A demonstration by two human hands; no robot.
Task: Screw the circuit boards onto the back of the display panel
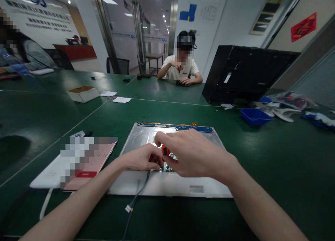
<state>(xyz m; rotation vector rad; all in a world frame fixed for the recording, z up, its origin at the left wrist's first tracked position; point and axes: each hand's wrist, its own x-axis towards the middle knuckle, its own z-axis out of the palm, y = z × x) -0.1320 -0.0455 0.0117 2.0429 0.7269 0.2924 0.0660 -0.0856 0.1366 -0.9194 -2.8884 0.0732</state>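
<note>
A flat silver metal panel (170, 187) lies on the green table, with a blue circuit strip (178, 127) along its far edge. My right hand (188, 150) is above the panel's middle, its fingers curled round a red and black tool handle (165, 150). Close beside it, my left hand (146, 157) has its fingers bent together at a green circuit board (168, 167); what they hold is hidden. A dark cable (141, 192) with a white connector (128, 208) runs from under my left hand over the panel's near edge.
Left of the panel lie a white device (49, 173) with a white cord and a pink booklet (87, 164). Farther off are a white box (83, 94), a black monitor (243, 73) and a blue tray (255, 116). Across the table a person (174, 72) sits working.
</note>
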